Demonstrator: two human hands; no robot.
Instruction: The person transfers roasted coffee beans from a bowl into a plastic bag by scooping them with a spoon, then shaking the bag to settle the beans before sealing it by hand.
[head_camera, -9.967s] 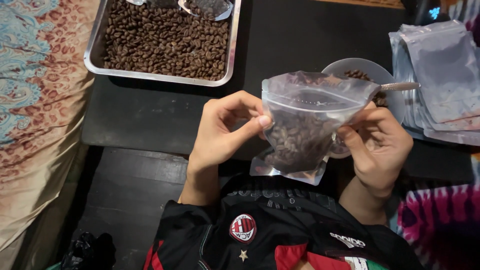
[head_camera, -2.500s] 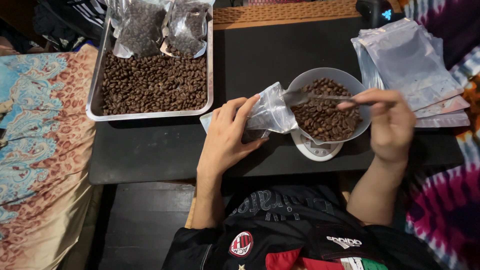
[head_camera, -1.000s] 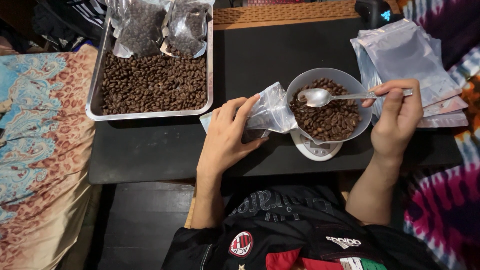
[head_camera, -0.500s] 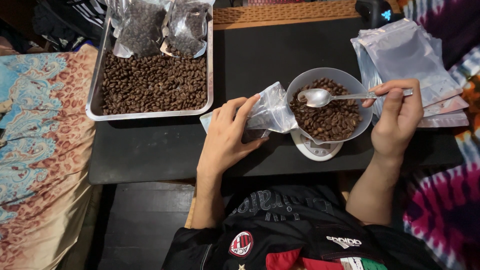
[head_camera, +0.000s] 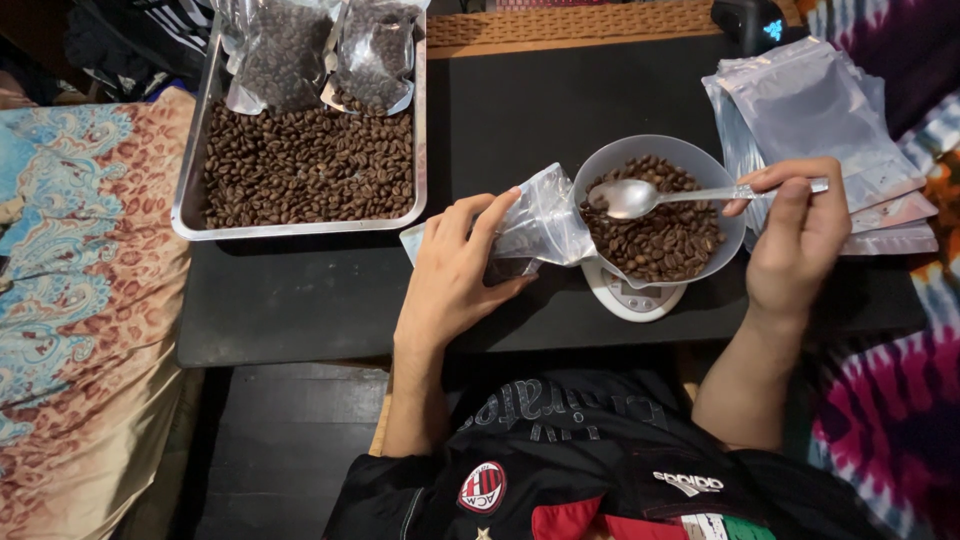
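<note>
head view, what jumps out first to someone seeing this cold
The metal tray heaped with coffee beans at upper left, two filled clear bags lying at its far end. At centre, the right hand holds a spoon over a bowl of beans on a small scale, while the left hand holds a clear pouch to its rim.

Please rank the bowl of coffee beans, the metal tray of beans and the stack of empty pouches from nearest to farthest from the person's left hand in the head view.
1. The bowl of coffee beans, just right of the left hand.
2. The metal tray, up and to its left.
3. The stack of empty pouches, at the far right beyond the bowl.
</note>
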